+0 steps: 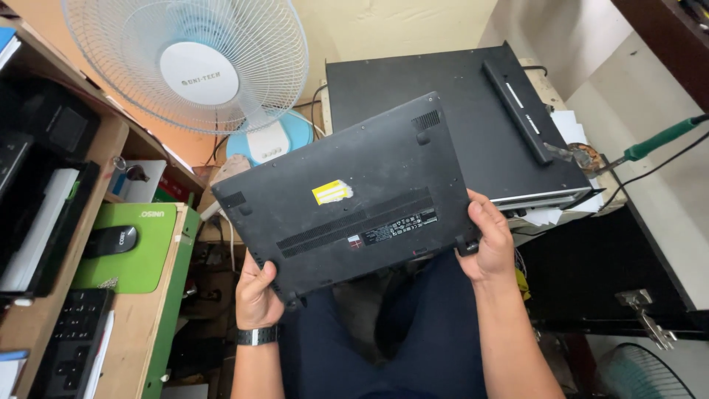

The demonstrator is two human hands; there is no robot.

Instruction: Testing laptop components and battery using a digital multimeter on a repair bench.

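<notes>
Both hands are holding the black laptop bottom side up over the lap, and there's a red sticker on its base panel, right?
Not quite: the sticker is yellow, not red, as the head view shows. The rest holds: the left hand and right hand hold the black laptop bottom side up over the lap.

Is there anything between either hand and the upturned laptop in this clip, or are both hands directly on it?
Nothing visible does. The left hand grips the laptop at its near left corner and the right hand grips its near right corner, both in bare contact, holding it underside up above the lap.
</notes>
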